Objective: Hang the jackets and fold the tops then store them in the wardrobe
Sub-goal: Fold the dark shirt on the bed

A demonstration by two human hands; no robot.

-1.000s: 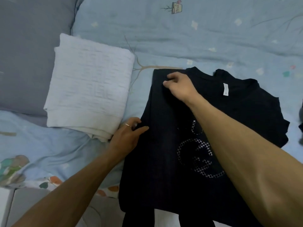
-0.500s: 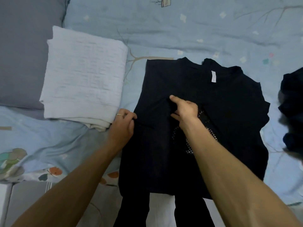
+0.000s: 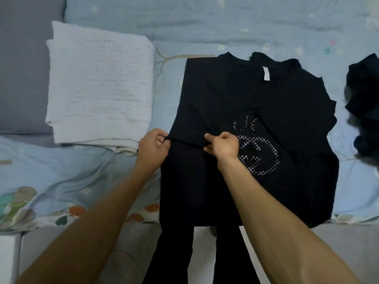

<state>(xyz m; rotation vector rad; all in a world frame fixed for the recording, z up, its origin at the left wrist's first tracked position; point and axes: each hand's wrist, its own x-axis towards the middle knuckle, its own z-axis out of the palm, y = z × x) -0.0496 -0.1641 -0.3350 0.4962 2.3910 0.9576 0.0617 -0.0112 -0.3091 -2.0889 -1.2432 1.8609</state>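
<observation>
A black top (image 3: 287, 103) with a silver circular print lies flat on the blue bedsheet (image 3: 225, 23), collar away from me, its left side folded inward. My left hand (image 3: 152, 147) pinches the folded sleeve's edge at the top's left border. My right hand (image 3: 223, 143) pinches the same sleeve edge a little to the right, beside the print. A folded white top (image 3: 98, 85) lies to the left of the black one.
A grey pillow (image 3: 22, 68) lies at the far left. Another dark garment (image 3: 365, 103) is bunched at the right edge of the bed. The bed's near edge runs below the black top, with my dark trouser legs (image 3: 174, 255) under it.
My right hand moved from the top's left shoulder down to the sleeve's edge near my left hand. Both hands now pinch that edge. The view shifted slightly.
</observation>
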